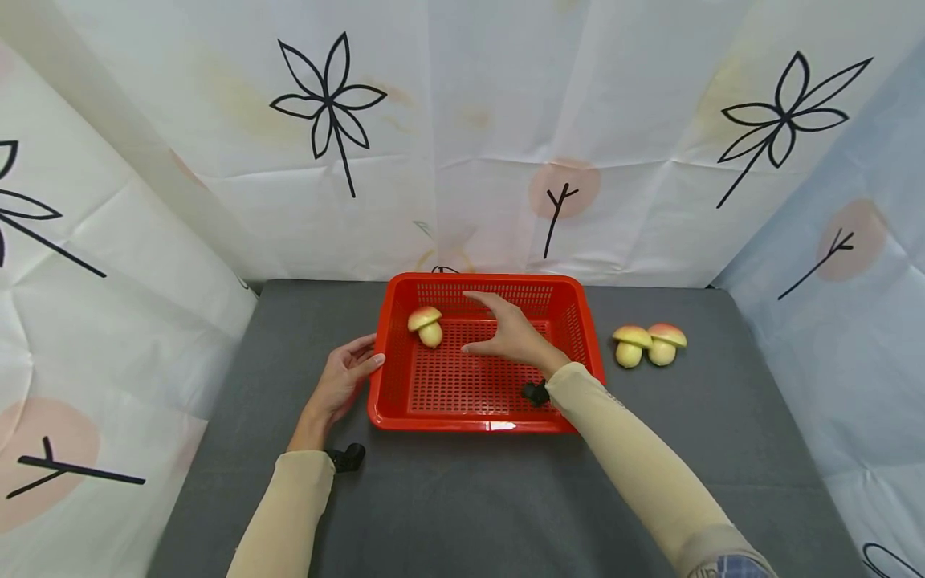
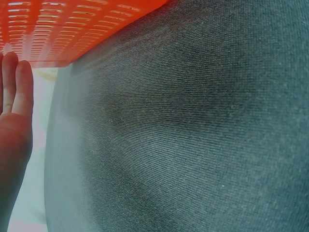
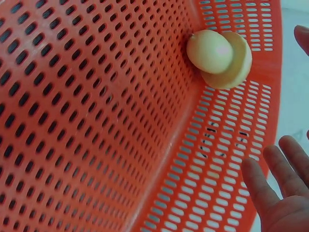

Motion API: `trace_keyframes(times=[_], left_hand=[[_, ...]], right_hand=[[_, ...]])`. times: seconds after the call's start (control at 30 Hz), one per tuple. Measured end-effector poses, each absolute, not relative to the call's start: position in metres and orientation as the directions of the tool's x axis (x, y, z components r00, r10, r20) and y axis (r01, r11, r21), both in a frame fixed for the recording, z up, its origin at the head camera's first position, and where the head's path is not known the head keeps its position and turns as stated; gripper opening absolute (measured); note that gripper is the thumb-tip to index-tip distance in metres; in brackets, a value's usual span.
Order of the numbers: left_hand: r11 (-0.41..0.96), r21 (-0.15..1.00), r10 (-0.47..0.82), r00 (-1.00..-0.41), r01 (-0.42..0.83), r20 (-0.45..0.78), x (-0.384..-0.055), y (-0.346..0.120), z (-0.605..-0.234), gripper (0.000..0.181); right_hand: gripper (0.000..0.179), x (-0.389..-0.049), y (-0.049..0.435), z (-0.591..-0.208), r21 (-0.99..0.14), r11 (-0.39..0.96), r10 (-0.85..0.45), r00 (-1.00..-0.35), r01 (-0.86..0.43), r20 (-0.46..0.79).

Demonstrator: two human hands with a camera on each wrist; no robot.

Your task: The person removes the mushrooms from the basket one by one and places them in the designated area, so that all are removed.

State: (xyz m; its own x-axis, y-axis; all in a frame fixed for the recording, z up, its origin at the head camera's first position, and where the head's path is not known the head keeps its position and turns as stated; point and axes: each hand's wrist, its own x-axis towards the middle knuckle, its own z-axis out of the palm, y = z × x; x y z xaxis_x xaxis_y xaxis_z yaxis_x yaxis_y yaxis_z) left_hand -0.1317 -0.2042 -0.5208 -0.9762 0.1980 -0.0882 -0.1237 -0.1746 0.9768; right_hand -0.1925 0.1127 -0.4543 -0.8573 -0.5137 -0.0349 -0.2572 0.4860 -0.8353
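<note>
A red plastic basket with slotted walls and a perforated bottom stands on the grey cloth. At its left side is my left hand, thumb tip at the rim and the other fingers straight along the outer wall. Over the inside of the basket hangs my right hand, thumb and fingers spread wide with nothing between them. A toy mushroom with a yellow and pink cap lies in the basket's left part, left of the right hand's fingertips. The right wrist view shows this mushroom against the basket wall.
Two similar mushrooms, one on the left and one on the right, lie side by side on the grey table cloth, right of the basket. White patterned curtains enclose the table at the back and sides.
</note>
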Motion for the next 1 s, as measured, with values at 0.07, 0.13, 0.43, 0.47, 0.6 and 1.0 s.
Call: trace_keyframes(times=[0.07,0.13,0.43,0.47,0.6,1.0], left_hand=[[-0.173,0.977,0.197,-0.976,-0.125,-0.090,-0.132,-0.204,-0.520,0.058],[-0.171,0.977,0.197,-0.976,-0.127,-0.092,-0.132,-0.204,-0.520,0.058],[-0.166,0.978,0.195,-0.976,-0.130,-0.097,-0.133,-0.204,-0.519,0.058],[-0.167,0.977,0.195,-0.976,-0.130,-0.097,-0.133,-0.204,-0.519,0.058],[-0.173,0.976,0.199,-0.975,-0.131,-0.096,-0.132,-0.204,-0.519,0.058],[-0.167,0.978,0.193,-0.977,-0.127,-0.094,-0.132,-0.204,-0.520,0.058]], right_hand=[[0.089,-0.195,0.107,-0.457,-0.838,0.483,-0.516,-0.856,-0.253,-0.039],[0.089,-0.197,0.101,-0.459,-0.841,0.481,-0.518,-0.854,-0.249,-0.043],[0.088,-0.206,0.073,-0.471,-0.851,0.466,-0.518,-0.855,-0.241,-0.041],[0.088,-0.207,0.070,-0.473,-0.849,0.467,-0.517,-0.855,-0.247,-0.037],[0.088,-0.211,0.061,-0.481,-0.856,0.452,-0.529,-0.848,-0.251,-0.030],[0.089,-0.216,0.044,-0.497,-0.857,0.460,-0.516,-0.855,-0.234,-0.044]])
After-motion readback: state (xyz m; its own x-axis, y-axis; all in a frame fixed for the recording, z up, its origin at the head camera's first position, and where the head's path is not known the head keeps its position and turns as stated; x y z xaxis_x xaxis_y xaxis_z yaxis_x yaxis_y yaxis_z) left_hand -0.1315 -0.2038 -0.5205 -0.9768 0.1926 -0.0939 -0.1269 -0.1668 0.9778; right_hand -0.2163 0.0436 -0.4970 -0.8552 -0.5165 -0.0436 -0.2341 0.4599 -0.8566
